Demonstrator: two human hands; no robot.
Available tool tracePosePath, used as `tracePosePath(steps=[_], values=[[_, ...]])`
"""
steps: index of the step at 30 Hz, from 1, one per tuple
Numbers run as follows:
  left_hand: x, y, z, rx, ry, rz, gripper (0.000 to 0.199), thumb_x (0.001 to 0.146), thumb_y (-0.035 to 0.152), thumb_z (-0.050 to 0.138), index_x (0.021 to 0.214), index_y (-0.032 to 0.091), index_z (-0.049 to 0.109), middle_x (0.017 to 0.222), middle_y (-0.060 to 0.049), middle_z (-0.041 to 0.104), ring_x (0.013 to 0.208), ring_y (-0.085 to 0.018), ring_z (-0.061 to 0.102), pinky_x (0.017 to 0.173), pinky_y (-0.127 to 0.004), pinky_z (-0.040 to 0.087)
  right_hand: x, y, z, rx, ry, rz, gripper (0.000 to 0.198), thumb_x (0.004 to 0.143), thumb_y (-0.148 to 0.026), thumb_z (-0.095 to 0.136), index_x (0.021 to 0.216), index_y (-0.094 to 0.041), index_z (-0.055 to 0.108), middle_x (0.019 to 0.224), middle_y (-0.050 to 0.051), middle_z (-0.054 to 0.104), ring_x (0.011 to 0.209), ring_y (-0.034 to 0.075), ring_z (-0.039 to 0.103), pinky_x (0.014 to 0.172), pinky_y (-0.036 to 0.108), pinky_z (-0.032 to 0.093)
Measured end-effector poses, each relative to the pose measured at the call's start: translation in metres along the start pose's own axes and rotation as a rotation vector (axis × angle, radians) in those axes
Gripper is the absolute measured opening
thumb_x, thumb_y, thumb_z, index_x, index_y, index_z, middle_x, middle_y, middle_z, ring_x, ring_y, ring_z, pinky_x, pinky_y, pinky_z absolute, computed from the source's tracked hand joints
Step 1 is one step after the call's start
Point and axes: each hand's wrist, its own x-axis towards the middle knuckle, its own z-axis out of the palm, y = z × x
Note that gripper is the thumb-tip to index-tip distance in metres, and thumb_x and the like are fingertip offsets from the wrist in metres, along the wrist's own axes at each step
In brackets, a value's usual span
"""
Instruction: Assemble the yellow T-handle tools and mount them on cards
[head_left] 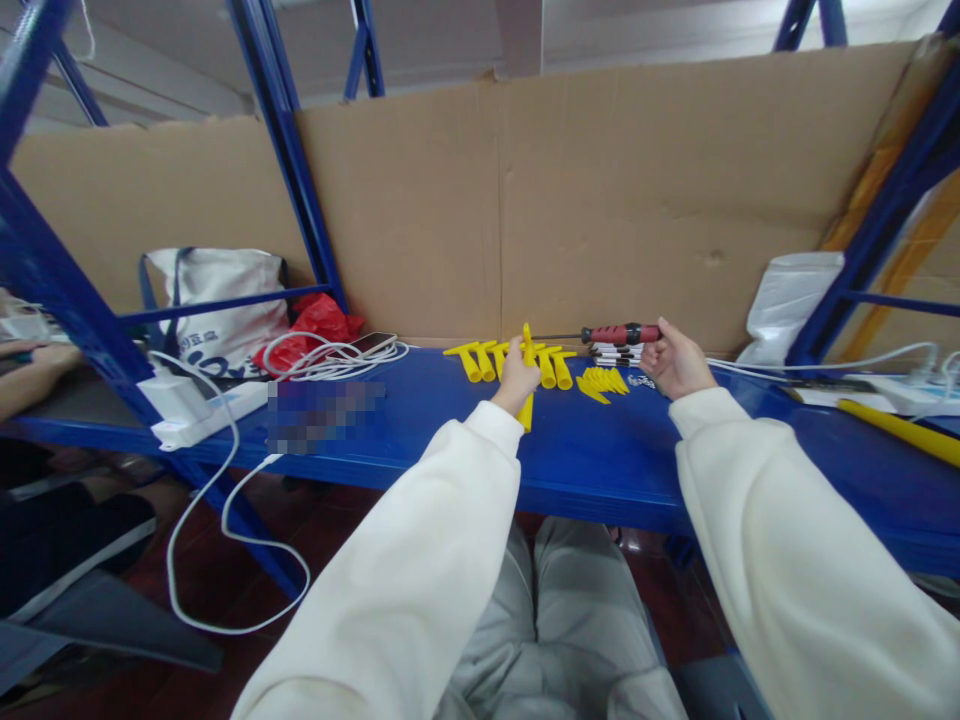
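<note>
My left hand is closed around a yellow plastic piece, which stands upright above the blue table. In my right hand is the end of a screwdriver with a dark red and black handle. Its shaft runs level to the left and reaches the upper part of the yellow piece; the exact contact is too small to tell. Several similar yellow T-shaped pieces stand in a row behind my left hand. Small flat yellow parts lie between my hands, near a stack of black-and-white parts.
At the left are a white power strip, coiled white cable, a red plastic bag and a cloth bag. A cardboard sheet stands behind. A yellow bar lies at the right. Another person's hand shows far left.
</note>
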Motion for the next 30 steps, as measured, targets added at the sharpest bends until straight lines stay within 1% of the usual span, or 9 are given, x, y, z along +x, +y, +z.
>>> tracePosePath(steps=[3,5,9,11,13,18,21,26,30], values=[[-0.0012,0.0011,-0.0004,-0.003,-0.003,0.0,0.078,0.077,-0.004,0.059,0.147,0.025,0.04,0.11,-0.008,0.072,0.067,-0.011,0.065,0.047,-0.016,0.04,-0.0022,-0.0004,0.0008,-0.023,-0.01,-0.021,0.036,0.083,-0.052,0.078,0.08,-0.023,0.057,0.045,-0.007,0.045,0.036,0.008,0.04,0.035,0.019,0.035],[-0.0013,0.0012,-0.0006,-0.007,0.0,-0.004,0.078,0.077,-0.004,0.059,0.146,0.025,0.041,0.112,-0.008,0.071,0.068,-0.011,0.066,0.047,-0.016,0.041,-0.0034,-0.0009,0.0016,-0.025,-0.007,-0.033,0.034,0.084,-0.052,0.077,0.083,-0.023,0.059,0.047,-0.007,0.049,0.038,0.008,0.043,0.037,0.019,0.037],[-0.0002,0.0003,-0.0002,-0.015,0.003,0.007,0.076,0.077,-0.003,0.06,0.145,0.025,0.042,0.114,-0.008,0.071,0.073,-0.012,0.067,0.049,-0.015,0.043,-0.0052,-0.0021,0.0031,0.002,-0.011,-0.054,0.031,0.085,-0.044,0.078,0.08,-0.023,0.057,0.059,-0.004,0.062,0.046,0.009,0.053,0.043,0.019,0.045],[0.0001,0.0,0.0,-0.015,0.001,0.015,0.075,0.077,-0.003,0.06,0.145,0.024,0.041,0.113,-0.008,0.072,0.075,-0.012,0.067,0.049,-0.014,0.043,-0.0059,-0.0024,0.0035,0.011,-0.016,-0.062,0.031,0.085,-0.042,0.079,0.078,-0.023,0.055,0.062,-0.004,0.064,0.048,0.009,0.054,0.044,0.019,0.047],[-0.0001,0.0001,0.0,-0.01,0.004,0.012,0.075,0.078,-0.002,0.061,0.145,0.024,0.042,0.112,-0.008,0.072,0.074,-0.012,0.066,0.049,-0.014,0.042,-0.0064,-0.0023,0.0037,0.01,-0.024,-0.064,0.032,0.084,-0.042,0.079,0.077,-0.023,0.054,0.06,-0.005,0.061,0.047,0.009,0.053,0.044,0.019,0.047],[-0.0018,0.0016,-0.0009,-0.003,0.009,0.003,0.076,0.076,-0.001,0.062,0.146,0.024,0.042,0.115,-0.01,0.071,0.073,-0.013,0.067,0.047,-0.015,0.042,-0.0045,-0.0013,0.0023,0.011,-0.002,-0.054,0.038,0.081,-0.046,0.082,0.075,-0.023,0.053,0.055,-0.006,0.054,0.044,0.008,0.047,0.039,0.017,0.041],[-0.0026,0.0022,-0.001,0.008,0.003,0.001,0.077,0.076,-0.004,0.058,0.146,0.024,0.041,0.115,-0.009,0.071,0.074,-0.013,0.067,0.046,-0.015,0.041,-0.0017,-0.0014,0.0009,0.0,0.007,-0.012,0.039,0.082,-0.047,0.081,0.073,-0.022,0.052,0.053,-0.005,0.053,0.044,0.008,0.046,0.039,0.017,0.04],[-0.0016,0.0011,-0.0007,-0.001,0.018,0.002,0.077,0.076,-0.006,0.057,0.145,0.024,0.042,0.114,-0.008,0.071,0.071,-0.013,0.066,0.046,-0.015,0.04,-0.0001,-0.0016,-0.0004,-0.029,-0.029,0.043,0.039,0.085,-0.047,0.076,0.069,-0.022,0.05,0.048,-0.004,0.048,0.04,0.009,0.042,0.036,0.019,0.037],[0.0005,-0.0001,-0.0006,-0.014,0.019,-0.007,0.077,0.076,-0.004,0.062,0.145,0.025,0.043,0.114,-0.008,0.071,0.07,-0.013,0.065,0.048,-0.016,0.042,-0.0025,-0.0013,0.0013,-0.038,-0.018,0.003,0.031,0.085,-0.049,0.076,0.081,-0.023,0.059,0.048,-0.005,0.051,0.039,0.009,0.042,0.037,0.019,0.038]])
